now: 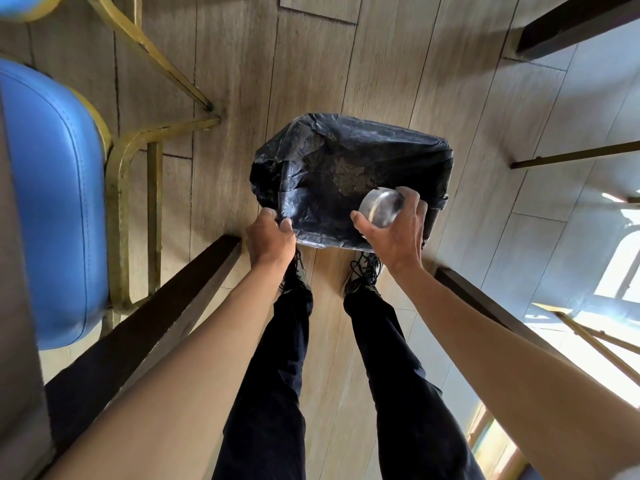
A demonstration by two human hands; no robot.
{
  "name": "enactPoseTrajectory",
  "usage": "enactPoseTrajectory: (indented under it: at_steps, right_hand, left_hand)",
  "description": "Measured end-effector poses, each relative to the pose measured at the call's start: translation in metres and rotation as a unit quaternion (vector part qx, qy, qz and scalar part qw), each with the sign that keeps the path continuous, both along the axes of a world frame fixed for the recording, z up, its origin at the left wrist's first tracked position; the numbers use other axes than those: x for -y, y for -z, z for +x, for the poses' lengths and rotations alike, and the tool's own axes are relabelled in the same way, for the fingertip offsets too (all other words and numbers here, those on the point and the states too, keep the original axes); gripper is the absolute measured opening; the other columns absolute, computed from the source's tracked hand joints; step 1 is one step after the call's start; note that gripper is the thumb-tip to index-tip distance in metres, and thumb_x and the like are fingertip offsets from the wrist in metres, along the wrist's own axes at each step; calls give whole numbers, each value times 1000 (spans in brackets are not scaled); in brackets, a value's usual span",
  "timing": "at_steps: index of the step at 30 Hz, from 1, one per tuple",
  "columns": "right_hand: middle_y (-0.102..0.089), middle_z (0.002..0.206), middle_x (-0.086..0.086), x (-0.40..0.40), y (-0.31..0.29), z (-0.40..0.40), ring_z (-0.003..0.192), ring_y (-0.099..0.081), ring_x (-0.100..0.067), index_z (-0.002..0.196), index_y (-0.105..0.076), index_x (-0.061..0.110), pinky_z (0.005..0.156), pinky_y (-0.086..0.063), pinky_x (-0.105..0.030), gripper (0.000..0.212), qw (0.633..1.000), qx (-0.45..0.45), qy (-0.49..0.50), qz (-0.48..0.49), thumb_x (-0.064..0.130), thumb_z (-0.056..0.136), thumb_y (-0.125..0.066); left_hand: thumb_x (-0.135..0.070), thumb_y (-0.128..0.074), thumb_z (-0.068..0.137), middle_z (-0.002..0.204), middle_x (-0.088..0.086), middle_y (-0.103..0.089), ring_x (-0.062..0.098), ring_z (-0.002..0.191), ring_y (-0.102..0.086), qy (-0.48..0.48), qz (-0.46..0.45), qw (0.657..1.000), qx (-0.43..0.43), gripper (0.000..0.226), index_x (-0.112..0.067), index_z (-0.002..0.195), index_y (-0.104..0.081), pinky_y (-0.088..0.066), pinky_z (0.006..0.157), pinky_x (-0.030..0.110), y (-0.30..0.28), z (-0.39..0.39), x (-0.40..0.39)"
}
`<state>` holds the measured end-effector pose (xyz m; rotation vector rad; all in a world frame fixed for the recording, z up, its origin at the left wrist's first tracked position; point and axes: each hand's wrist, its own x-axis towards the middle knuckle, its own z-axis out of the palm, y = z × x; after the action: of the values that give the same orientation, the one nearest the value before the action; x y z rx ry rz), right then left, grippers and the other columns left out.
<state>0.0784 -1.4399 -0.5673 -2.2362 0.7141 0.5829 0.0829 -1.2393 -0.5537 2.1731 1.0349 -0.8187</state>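
Note:
A bin lined with a black plastic bag (pixel 381 147) stands on the wooden floor in front of my feet. Brownish crumbly waste (pixel 353 176) lies inside it. My left hand (pixel 270 237) pinches the near left edge of the bag. My right hand (pixel 394 230) grips a small shiny metal bowl (pixel 381 207), tipped over the near right part of the bin's opening.
A blue padded chair (pixel 52 202) with a gold metal frame (pixel 138 147) stands at the left. Dark wooden beams (pixel 145 313) run beside both my arms. More dark furniture legs (pixel 571 22) cross the right side. My legs and shoes (pixel 363 275) stand just behind the bin.

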Motion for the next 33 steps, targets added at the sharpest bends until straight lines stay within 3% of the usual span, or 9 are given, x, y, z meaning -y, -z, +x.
enactPoseTrajectory:
  at_steps: [3, 10, 16, 19, 21, 23, 26, 27, 33]
  right_hand:
    - [-48, 136, -13, -1, -1, 2, 123, -50, -29, 137, -42, 13, 101, -51, -39, 93, 999, -25, -31, 1, 45, 65, -92]
    - [-47, 137, -13, -8, -2, -1, 128, -45, -28, 140, -41, 12, 97, -41, -30, 95, 998, -24, -59, 1, 45, 67, -90]
    - [-47, 137, -13, -7, -6, -4, 127, -46, -29, 140, -41, 11, 99, -42, -32, 94, 998, -30, -50, -8, 46, 67, -90]
    - [-52, 134, -9, -4, -8, 1, 120, -52, -24, 138, -44, 14, 98, -45, -32, 93, 999, -49, 20, 1, 49, 67, -91]
    - [-60, 127, -4, 0, -10, 7, 113, -60, -22, 132, -50, 20, 99, -52, -36, 89, 989, -63, 128, 42, 56, 61, -90]
    - [-68, 119, -2, 8, -16, 12, 107, -69, -23, 122, -58, 26, 95, -60, -47, 78, 951, -82, 264, 140, 59, 58, -89]
    - [-71, 94, -1, 22, -37, 16, 90, -70, -22, 104, -68, 23, 80, -61, -41, 32, 858, -113, 379, 328, 45, 82, -76]
    - [-69, 94, -3, 28, -45, 17, 89, -68, -23, 101, -69, 22, 78, -59, -40, 25, 829, -120, 401, 371, 44, 87, -71]
    - [-57, 147, -16, 50, -91, 3, 134, -57, -39, 141, -61, 16, 89, -57, -50, 68, 712, -137, 500, 473, 47, 82, -73]
  left_hand:
    - [-18, -59, 98, 100, 12, -68, 27, 87, -64, -7, -6, 1000, 7, 21, -3, 112, -63, -43, 70, 28, 1, -2, 0]
    - [-19, -60, 98, 102, 14, -70, 33, 95, -69, -16, -19, 1000, 8, 22, -2, 111, -64, -48, 72, 31, 3, -6, -1]
    - [-18, -61, 97, 105, 17, -71, 33, 95, -70, -16, -22, 1000, 4, 21, -3, 111, -64, -51, 75, 33, 3, -8, -3]
    - [-19, -61, 97, 106, 17, -71, 34, 96, -70, -12, -23, 1000, 9, 20, -3, 109, -64, -56, 79, 36, 3, -10, -4]
    - [-20, -62, 97, 110, 16, -70, 33, 99, -69, -8, -21, 1000, 10, 23, -4, 113, -63, -54, 79, 34, -1, -10, -5]
    - [-20, -61, 97, 114, 16, -70, 32, 101, -68, -8, -25, 1000, 8, 27, -3, 118, -62, -48, 76, 28, -6, -11, -5]
    - [-22, -60, 97, 118, 17, -69, 33, 108, -68, -3, -37, 999, 5, 34, -1, 123, -59, -51, 85, 32, -15, -15, -3]
    - [-22, -60, 96, 118, 17, -70, 33, 109, -68, -3, -44, 999, 5, 35, -1, 124, -58, -53, 89, 34, -19, -18, -2]
    - [-20, -59, 95, 119, 13, -71, 29, 104, -69, 13, -64, 997, 28, 32, -4, 122, -58, -52, 89, 35, -66, -34, 5]
